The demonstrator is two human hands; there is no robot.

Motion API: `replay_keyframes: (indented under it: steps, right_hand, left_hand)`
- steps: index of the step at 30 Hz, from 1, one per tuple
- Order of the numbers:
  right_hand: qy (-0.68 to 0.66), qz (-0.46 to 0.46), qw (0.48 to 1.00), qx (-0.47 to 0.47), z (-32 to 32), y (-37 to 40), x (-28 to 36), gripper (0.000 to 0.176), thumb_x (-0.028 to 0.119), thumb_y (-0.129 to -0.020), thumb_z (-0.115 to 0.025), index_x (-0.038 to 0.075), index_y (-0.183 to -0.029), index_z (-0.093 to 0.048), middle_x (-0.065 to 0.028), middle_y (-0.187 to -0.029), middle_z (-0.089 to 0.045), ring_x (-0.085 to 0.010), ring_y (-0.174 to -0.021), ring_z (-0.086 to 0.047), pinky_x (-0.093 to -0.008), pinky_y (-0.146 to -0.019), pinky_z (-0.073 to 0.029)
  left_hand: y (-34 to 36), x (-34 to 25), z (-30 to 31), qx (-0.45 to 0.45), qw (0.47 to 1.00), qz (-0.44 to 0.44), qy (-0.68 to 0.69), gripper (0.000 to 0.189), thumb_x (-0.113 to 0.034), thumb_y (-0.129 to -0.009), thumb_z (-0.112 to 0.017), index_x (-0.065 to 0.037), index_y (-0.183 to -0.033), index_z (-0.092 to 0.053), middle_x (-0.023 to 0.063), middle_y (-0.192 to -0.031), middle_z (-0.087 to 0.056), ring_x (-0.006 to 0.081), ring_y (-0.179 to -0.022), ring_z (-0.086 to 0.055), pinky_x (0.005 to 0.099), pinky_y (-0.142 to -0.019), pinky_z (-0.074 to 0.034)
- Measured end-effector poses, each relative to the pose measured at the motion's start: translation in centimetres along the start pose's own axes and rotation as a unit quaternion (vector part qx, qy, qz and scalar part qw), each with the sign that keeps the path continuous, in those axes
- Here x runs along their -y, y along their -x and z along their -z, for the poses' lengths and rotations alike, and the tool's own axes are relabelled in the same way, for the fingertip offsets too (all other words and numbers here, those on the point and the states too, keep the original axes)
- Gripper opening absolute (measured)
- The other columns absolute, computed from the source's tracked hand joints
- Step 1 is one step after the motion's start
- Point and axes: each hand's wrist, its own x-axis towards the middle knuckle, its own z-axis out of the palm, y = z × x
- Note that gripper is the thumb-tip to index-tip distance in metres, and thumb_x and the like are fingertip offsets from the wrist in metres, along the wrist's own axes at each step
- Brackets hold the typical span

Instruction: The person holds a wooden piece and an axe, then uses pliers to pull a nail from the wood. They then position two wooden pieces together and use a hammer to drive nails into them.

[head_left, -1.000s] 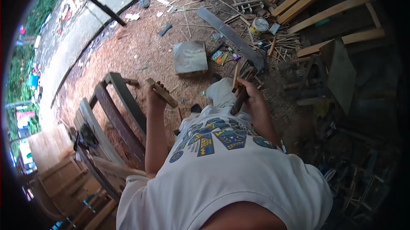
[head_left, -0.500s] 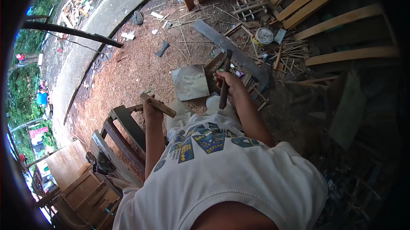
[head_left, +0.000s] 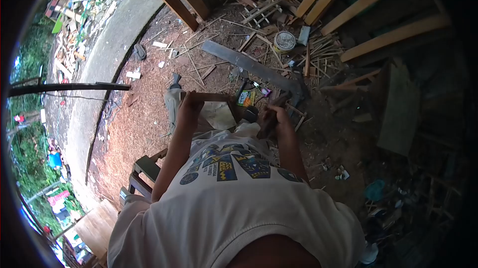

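My left hand (head_left: pixel 187 110) is closed around a short wooden block (head_left: pixel 206 97), held over a pale square board (head_left: pixel 219 114) in front of my lap. My right hand (head_left: pixel 280 116) grips a dark wooden stick (head_left: pixel 268 127), which slants beside my right thigh and is partly covered by the fingers. Between the hands sits a dark round object (head_left: pixel 250 113) whose kind I cannot make out. Just beyond it a colourful packet (head_left: pixel 246 98) and a purple wrapper (head_left: pixel 265 90) lie on the ground.
A long grey plank (head_left: pixel 244 62) lies ahead on wood shavings. Behind it stand a yellow bucket (head_left: pixel 284 42) and scattered thin sticks (head_left: pixel 318 49). Wooden slats (head_left: pixel 393 36) lean at the right. A dark wooden frame (head_left: pixel 144 168) stands by my left elbow, and a concrete strip (head_left: pixel 99 74) runs along the left.
The view has turned and shifted. My left hand has moved forward with the block to the pale board. My right hand has lowered the dark stick, which was upright before.
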Motion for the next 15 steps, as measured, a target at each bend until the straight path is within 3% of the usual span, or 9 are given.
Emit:
replay_keyframes:
  steps: [1, 3, 4, 5, 7, 8, 11, 12, 15]
  right_hand:
    - [-0.012, 0.001, 1.0, -0.005, 1.2, -0.1, 0.1, 0.019, 0.022, -0.095, -0.065, 0.003, -0.096, -0.065, -0.0079, -0.073, -0.064, -0.0232, -0.063, -0.064, -0.0396, -0.059, -0.054]
    - [-0.044, 0.073, 0.996, -0.025, 3.5, 0.1, 0.1, 0.018, 0.022, -0.093, -0.067, 0.004, -0.096, -0.065, -0.0088, -0.072, -0.063, -0.0243, -0.062, -0.064, -0.0419, -0.06, -0.055]
    - [-0.093, 0.064, 0.993, -0.018, 4.5, 0.6, 0.2, 0.017, 0.019, -0.095, -0.067, 0.003, -0.091, -0.064, -0.0076, -0.068, -0.063, -0.0212, -0.06, -0.064, -0.0381, -0.057, -0.054]
    - [-0.101, 0.066, 0.992, -0.022, 5.2, 1.0, 0.2, 0.017, 0.019, -0.095, -0.067, 0.003, -0.091, -0.064, -0.0076, -0.068, -0.063, -0.0212, -0.06, -0.064, -0.0381, -0.057, -0.054]
    - [-0.189, 0.108, 0.974, -0.066, 6.2, 1.7, 0.0, 0.015, 0.017, -0.095, -0.067, 0.005, -0.088, -0.062, -0.0042, -0.067, -0.059, -0.0168, -0.058, -0.06, -0.0336, -0.056, -0.053]
    - [-0.199, 0.111, 0.971, -0.07, 6.6, 2.3, -0.3, 0.015, 0.017, -0.095, -0.067, 0.005, -0.088, -0.062, -0.0042, -0.067, -0.059, -0.0168, -0.058, -0.06, -0.0336, -0.056, -0.053]
    - [-0.263, 0.133, 0.954, -0.061, 7.3, 3.4, -0.6, 0.016, 0.016, -0.096, -0.067, 0.007, -0.085, -0.059, -0.0017, -0.067, -0.056, -0.0143, -0.057, -0.058, -0.0302, -0.055, -0.052]
    - [-0.279, 0.148, 0.947, -0.051, 8.2, 2.8, -1.1, 0.016, 0.016, -0.096, -0.067, 0.007, -0.085, -0.059, -0.0014, -0.067, -0.057, -0.014, -0.057, -0.058, -0.0298, -0.055, -0.052]
    - [-0.294, 0.2, 0.933, -0.064, 7.9, 2.5, -3.5, 0.016, 0.017, -0.096, -0.067, 0.007, -0.087, -0.059, -0.0013, -0.066, -0.057, -0.0138, -0.057, -0.058, -0.0299, -0.056, -0.052]
  left_hand:
    - [-0.9, -0.4, -0.5, 0.012, 1.0, 0.001, -0.005, 0.05, 0.0, -0.094, -0.071, 0.001, -0.14, -0.053, 0.014, -0.122, -0.065, 0.0226, -0.114, -0.067, 0.0327, -0.098, -0.054]
    - [-2.2, -1.4, -1.5, 0.089, 0.96, 0.072, 0.255, 0.049, -0.001, -0.094, -0.071, 0.001, -0.14, -0.054, 0.0137, -0.122, -0.065, 0.0229, -0.113, -0.067, 0.0338, -0.098, -0.055]
    - [-1.6, -5.8, -2.1, 0.105, 0.994, 0.027, 0.013, 0.045, -0.001, -0.094, -0.071, 0.001, -0.136, -0.055, 0.013, -0.124, -0.064, 0.0229, -0.115, -0.065, 0.0331, -0.099, -0.054]
    - [-2.6, -4.7, -2.6, 0.114, 0.993, 0.027, 0.011, 0.045, -0.001, -0.094, -0.071, 0.001, -0.136, -0.055, 0.013, -0.124, -0.064, 0.0229, -0.115, -0.065, 0.0331, -0.099, -0.054]
    - [-5.4, -3.0, -3.6, 0.157, 0.983, 0.01, 0.1, 0.035, -0.006, -0.097, -0.068, -0.004, -0.13, -0.058, 0.0113, -0.117, -0.067, 0.0219, -0.114, -0.064, 0.0334, -0.1, -0.053]
    - [-6.0, -3.4, -4.5, 0.163, 0.96, 0.077, 0.212, 0.028, -0.008, -0.098, -0.064, -0.006, -0.126, -0.06, 0.0108, -0.114, -0.067, 0.024, -0.111, -0.065, 0.0345, -0.1, -0.052]
    - [-9.2, -3.8, -5.7, 0.236, 0.937, 0.101, 0.237, 0.029, -0.006, -0.096, -0.068, -0.005, -0.124, -0.061, 0.0103, -0.112, -0.067, 0.0242, -0.11, -0.065, 0.0358, -0.099, -0.052]
    - [-9.8, -7.1, -5.4, 0.258, 0.946, -0.17, -0.097, 0.031, -0.004, -0.094, -0.07, -0.003, -0.124, -0.06, 0.01, -0.108, -0.067, 0.0231, -0.108, -0.065, 0.0365, -0.098, -0.052]
    - [-15.5, -7.1, -7.6, 0.357, 0.925, -0.125, -0.037, 0.036, -0.002, -0.092, -0.072, -0.001, -0.126, -0.058, 0.0107, -0.109, -0.067, 0.0227, -0.106, -0.066, 0.0378, -0.096, -0.052]
